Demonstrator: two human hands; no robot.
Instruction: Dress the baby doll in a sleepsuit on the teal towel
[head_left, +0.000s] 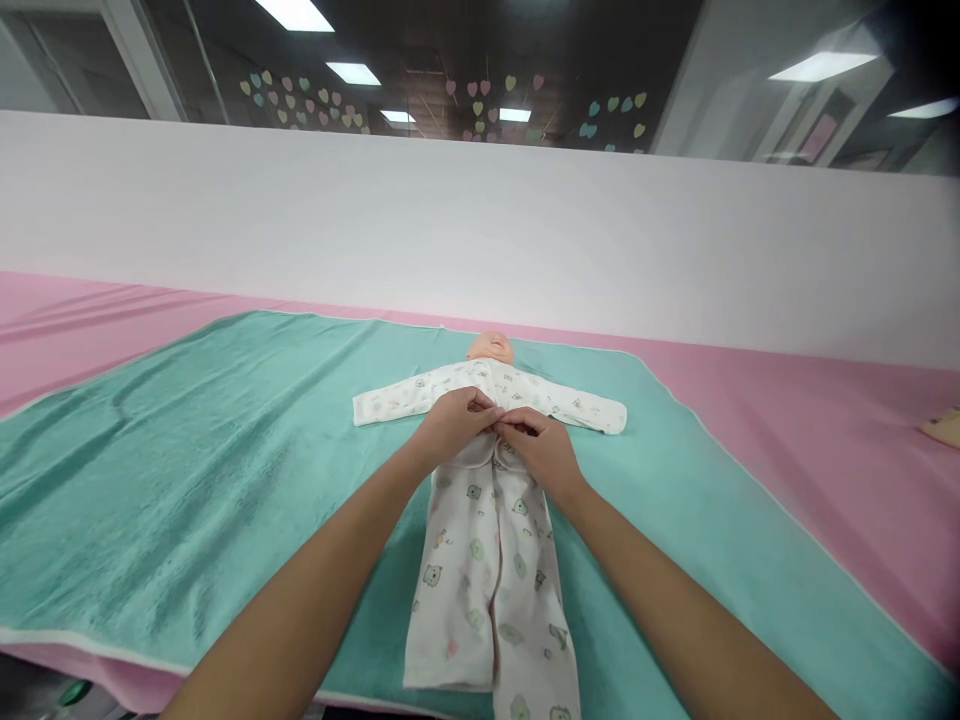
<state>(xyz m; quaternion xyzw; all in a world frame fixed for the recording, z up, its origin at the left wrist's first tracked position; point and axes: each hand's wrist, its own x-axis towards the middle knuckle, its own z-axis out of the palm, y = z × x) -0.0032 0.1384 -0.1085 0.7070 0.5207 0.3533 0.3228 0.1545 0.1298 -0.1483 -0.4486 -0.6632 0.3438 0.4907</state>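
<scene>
A baby doll lies on its back on a teal blanket, its head at the far end. It wears a white printed baby shirt with both sleeves stretched out sideways. White baby pants with green and grey animal prints reach down toward me. My left hand and my right hand meet at the middle of the shirt front, fingertips pinched together on the cloth just above its curved hem. The fingers hide the exact spot they grip.
Pink cloth shows around the blanket's edges. A white wall stands behind, with a dark window and paper hearts above it. A tan object is cut off at the right edge. Folds run across the blanket's left side.
</scene>
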